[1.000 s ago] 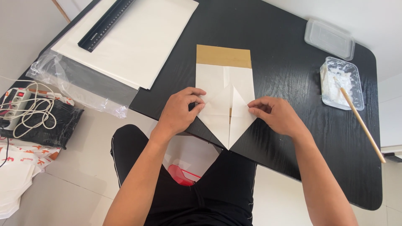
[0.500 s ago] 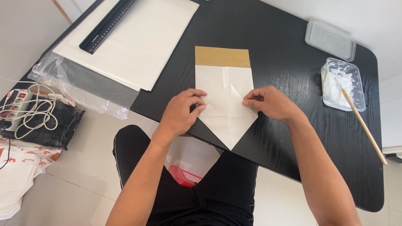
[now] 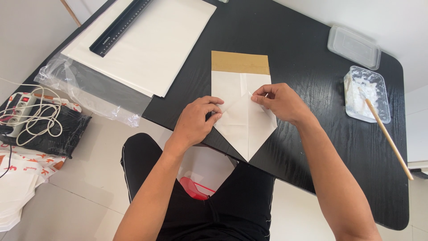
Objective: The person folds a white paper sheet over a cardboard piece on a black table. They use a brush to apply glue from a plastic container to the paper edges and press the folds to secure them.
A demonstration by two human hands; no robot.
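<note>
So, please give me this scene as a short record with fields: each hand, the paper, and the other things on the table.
left hand: presses the left fold of the paper
right hand: pinches the right flap near the centre
folded white paper: pointed toward the person, brown strip at far end
table: black
right side: clear tub of white paste, wooden stick, lid
left side: white sheets, black ruler

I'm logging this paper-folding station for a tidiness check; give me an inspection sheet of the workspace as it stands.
Surface: black wood-grain table.
Job's things: white folded paper with a brown strip at its far end, its near end folded to a point over the table edge.
Clutter: white sheet stack with black ruler on it; clear plastic wrap; clear tub of white paste with a wooden stick; clear lid.
Grippers: left hand presses the paper; right hand pinches a flap.
Cables: white cord on power strip.
Surroundings: pale floor, paper bags.
</note>
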